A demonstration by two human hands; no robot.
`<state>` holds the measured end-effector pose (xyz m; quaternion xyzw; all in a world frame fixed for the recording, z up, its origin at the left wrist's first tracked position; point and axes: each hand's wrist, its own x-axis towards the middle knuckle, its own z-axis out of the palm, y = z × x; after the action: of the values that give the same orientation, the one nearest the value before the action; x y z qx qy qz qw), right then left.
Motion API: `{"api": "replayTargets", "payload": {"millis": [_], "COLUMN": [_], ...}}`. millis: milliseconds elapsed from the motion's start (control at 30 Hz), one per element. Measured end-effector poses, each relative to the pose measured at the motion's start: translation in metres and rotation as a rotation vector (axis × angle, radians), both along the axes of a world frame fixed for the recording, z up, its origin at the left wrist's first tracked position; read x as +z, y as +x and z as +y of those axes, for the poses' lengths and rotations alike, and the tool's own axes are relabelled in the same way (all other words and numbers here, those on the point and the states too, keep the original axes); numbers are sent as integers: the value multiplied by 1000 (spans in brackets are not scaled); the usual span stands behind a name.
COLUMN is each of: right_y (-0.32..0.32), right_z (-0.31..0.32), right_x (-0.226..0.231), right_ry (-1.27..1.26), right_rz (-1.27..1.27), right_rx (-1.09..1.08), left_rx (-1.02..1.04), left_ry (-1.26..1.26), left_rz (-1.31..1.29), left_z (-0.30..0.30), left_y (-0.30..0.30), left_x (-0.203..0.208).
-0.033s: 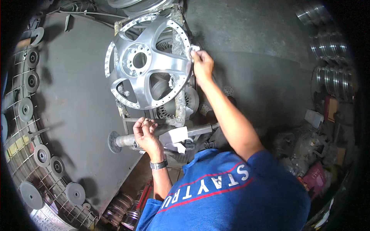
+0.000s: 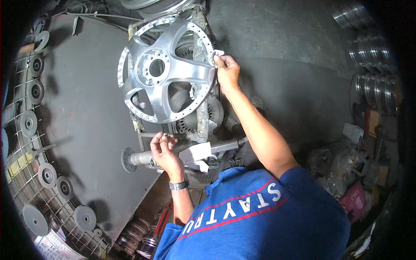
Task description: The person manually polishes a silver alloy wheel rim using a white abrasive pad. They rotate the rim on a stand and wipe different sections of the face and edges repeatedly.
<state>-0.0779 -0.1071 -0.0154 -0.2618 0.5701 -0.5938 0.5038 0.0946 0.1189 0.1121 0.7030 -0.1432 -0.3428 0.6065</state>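
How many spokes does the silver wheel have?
5 on the silver wheel: one toward the top right, one right, one lower right, one lower left, one upper left; none looks hidden.

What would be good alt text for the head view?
A person's right hand holds a small pale piece against the rim of a silver spoked wheel on a metal stand, while the left hand grips a grinder-like power tool below it.

The silver five-spoke alloy wheel (image 2: pixel 167 69) is bare metal with a brushed, satin sheen. The upright stand frame (image 2: pixel 201 104) behind it is metal crusted with rough, pale, flaking residue. The grey cylindrical power tool (image 2: pixel 141 157) looks dull, dusty metal. The dark grey panel (image 2: pixel 93 130) is matt.
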Motion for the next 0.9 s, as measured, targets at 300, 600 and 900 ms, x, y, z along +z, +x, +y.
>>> {"api": "replayTargets", "payload": {"millis": [300, 600, 900], "right_y": [21, 21, 24], "right_z": [46, 52, 70], "right_x": [20, 6, 1], "right_ry": [120, 138, 188], "right_rz": [159, 124, 7], "right_rx": [-35, -16, -51], "left_rx": [38, 75, 82], "left_ry": [-6, 6, 3], "left_rz": [22, 30, 37], "left_z": [3, 6, -3], "left_y": [1, 10, 4], "left_x": [5, 0, 1]}}
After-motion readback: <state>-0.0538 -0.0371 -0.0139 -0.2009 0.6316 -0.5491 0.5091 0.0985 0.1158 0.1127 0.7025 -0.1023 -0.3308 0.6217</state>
